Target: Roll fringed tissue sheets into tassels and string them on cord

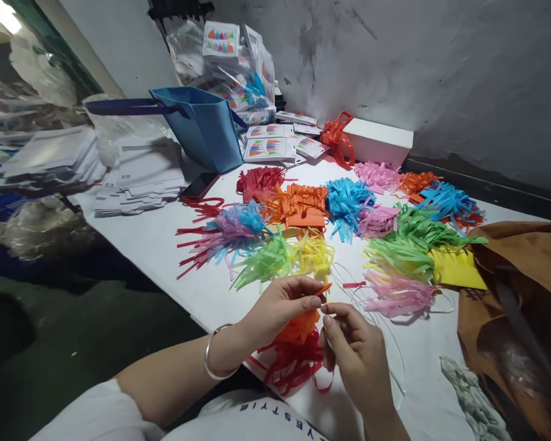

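While red strips (pixel 287 361) lie at the near edge of the worktop (pixel 422 349), the left hand (pixel 280 311) pinches an orange twist (pixel 324 290) above an orange tassel (pixel 300 327); the right hand (pixel 358 349) bunches close by, its hold unclear. This seeming twisting step next calls for steady fingertips.

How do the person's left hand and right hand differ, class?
The left hand has a silver bangle at its wrist; the right hand shows none. The left hand slants up toward the picture's right, the right hand up toward its left. An orange strip sticks out of the left hand. Both are ungloved and close together.
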Available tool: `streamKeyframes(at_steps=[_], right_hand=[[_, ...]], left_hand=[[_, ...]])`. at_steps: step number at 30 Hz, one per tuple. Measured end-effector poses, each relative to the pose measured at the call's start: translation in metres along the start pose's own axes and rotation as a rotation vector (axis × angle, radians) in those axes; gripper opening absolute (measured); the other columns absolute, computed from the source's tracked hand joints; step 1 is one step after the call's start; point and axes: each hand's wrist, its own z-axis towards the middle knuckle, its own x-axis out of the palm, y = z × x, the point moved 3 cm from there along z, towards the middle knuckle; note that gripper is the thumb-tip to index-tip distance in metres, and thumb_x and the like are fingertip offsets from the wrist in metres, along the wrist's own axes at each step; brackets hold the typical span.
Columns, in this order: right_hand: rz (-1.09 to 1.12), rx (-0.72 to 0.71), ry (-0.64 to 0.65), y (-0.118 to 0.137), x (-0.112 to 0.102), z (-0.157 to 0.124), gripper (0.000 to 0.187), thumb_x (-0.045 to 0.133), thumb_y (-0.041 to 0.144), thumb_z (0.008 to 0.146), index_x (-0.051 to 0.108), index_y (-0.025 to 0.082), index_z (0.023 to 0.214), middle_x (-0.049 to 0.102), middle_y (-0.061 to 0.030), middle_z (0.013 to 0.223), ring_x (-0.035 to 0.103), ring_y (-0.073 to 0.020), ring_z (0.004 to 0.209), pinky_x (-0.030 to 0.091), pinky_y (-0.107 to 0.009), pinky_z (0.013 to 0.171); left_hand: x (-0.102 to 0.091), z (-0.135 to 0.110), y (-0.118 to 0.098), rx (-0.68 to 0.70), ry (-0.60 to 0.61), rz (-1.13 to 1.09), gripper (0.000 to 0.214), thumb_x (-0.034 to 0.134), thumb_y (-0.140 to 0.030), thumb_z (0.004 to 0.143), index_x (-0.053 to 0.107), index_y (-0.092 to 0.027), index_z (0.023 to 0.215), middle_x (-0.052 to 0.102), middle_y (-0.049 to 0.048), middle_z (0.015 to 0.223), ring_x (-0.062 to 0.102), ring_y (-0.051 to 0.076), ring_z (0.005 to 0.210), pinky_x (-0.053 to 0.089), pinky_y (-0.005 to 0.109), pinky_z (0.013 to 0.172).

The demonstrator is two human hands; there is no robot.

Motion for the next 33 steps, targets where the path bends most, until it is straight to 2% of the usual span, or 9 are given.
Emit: streamKeyframes(at_steps=[9, 13, 16, 19, 23, 25, 27, 30, 33], right_hand=[[-0.021, 0.084, 0.008, -0.004, -0.002, 0.003, 0.037, 0.061, 0.053, 0.087, 0.065, 0.016, 0.095, 0.056, 0.0036, 0.054, 0.045, -0.0081, 0.038, 0.034, -0.019, 0.038], [-0.014, 0.118, 0.047, -0.005, -0.004, 0.004, 0.036, 0.061, 0.053, 0.088, 0.064, 0.017, 0.093, 0.056, 0.0042, 0.054, 0.044, -0.0071, 0.036, 0.032, -0.019, 0.037], [0.010, 0.144, 0.074, -0.009, -0.006, 0.006, 0.038, 0.063, 0.054, 0.088, 0.064, 0.017, 0.094, 0.057, 0.0040, 0.054, 0.046, -0.0077, 0.037, 0.033, -0.019, 0.037], [0.064, 0.195, 0.096, -0.016, -0.009, 0.010, 0.041, 0.067, 0.055, 0.084, 0.062, 0.016, 0.095, 0.062, 0.0017, 0.060, 0.051, -0.0091, 0.038, 0.037, -0.020, 0.038], [0.164, 0.217, 0.037, -0.015, -0.011, 0.015, 0.046, 0.075, 0.054, 0.079, 0.061, 0.017, 0.102, 0.067, 0.0002, 0.068, 0.057, -0.0104, 0.042, 0.045, -0.022, 0.044], [0.211, 0.197, -0.015, -0.013, -0.012, 0.018, 0.055, 0.078, 0.053, 0.075, 0.060, 0.017, 0.112, 0.067, 0.0012, 0.068, 0.059, -0.0117, 0.043, 0.048, -0.024, 0.047], [0.241, 0.189, 0.017, -0.014, -0.010, 0.020, 0.056, 0.078, 0.054, 0.074, 0.061, 0.016, 0.111, 0.066, 0.0016, 0.066, 0.058, -0.0122, 0.043, 0.048, -0.024, 0.046], [0.195, 0.141, 0.084, -0.019, -0.008, 0.022, 0.042, 0.072, 0.054, 0.080, 0.065, 0.016, 0.097, 0.064, 0.0008, 0.066, 0.057, -0.0115, 0.046, 0.047, -0.025, 0.048], [0.057, -0.039, -0.033, -0.021, -0.014, 0.027, 0.026, 0.071, 0.044, 0.085, 0.068, 0.019, 0.088, 0.067, -0.0026, 0.084, 0.064, -0.0144, 0.073, 0.050, -0.026, 0.067]], left_hand=[[-0.004, 0.001, 0.003, 0.045, -0.049, 0.040, 0.023, 0.088, -0.025, 0.068, 0.078, -0.018, 0.087, 0.075, 0.0019, 0.088, 0.066, 0.013, 0.081, 0.052, 0.023, 0.078], [-0.004, 0.001, 0.002, 0.122, -0.033, 0.185, 0.019, 0.082, -0.022, 0.074, 0.077, -0.018, 0.091, 0.076, 0.0036, 0.091, 0.069, 0.015, 0.083, 0.054, 0.026, 0.079], [-0.005, -0.001, -0.001, 0.324, -0.031, 0.459, 0.013, 0.076, -0.019, 0.079, 0.077, -0.018, 0.092, 0.076, 0.0051, 0.090, 0.069, 0.017, 0.083, 0.054, 0.029, 0.078], [-0.003, -0.006, -0.005, 0.647, -0.025, 0.737, 0.011, 0.070, -0.014, 0.085, 0.075, -0.019, 0.094, 0.075, 0.0049, 0.086, 0.068, 0.017, 0.081, 0.053, 0.029, 0.075], [0.003, -0.012, -0.009, 0.964, 0.105, 0.925, 0.017, 0.061, -0.009, 0.091, 0.069, -0.019, 0.103, 0.075, 0.0062, 0.088, 0.066, 0.017, 0.081, 0.053, 0.031, 0.074], [0.005, -0.014, -0.011, 1.028, 0.158, 0.974, 0.018, 0.058, -0.007, 0.093, 0.067, -0.018, 0.104, 0.075, 0.0072, 0.090, 0.065, 0.017, 0.081, 0.053, 0.031, 0.074], [0.005, -0.015, -0.013, 1.053, 0.177, 1.012, 0.017, 0.057, -0.007, 0.093, 0.065, -0.018, 0.104, 0.075, 0.0079, 0.091, 0.065, 0.017, 0.080, 0.053, 0.032, 0.074], [0.005, -0.017, -0.012, 1.070, 0.176, 1.059, 0.016, 0.056, -0.008, 0.094, 0.064, -0.018, 0.104, 0.075, 0.0081, 0.093, 0.065, 0.018, 0.082, 0.053, 0.033, 0.075], [0.005, -0.018, -0.006, 1.075, 0.179, 1.082, 0.015, 0.055, -0.009, 0.095, 0.063, -0.018, 0.105, 0.075, 0.0079, 0.093, 0.065, 0.018, 0.082, 0.052, 0.033, 0.076]])
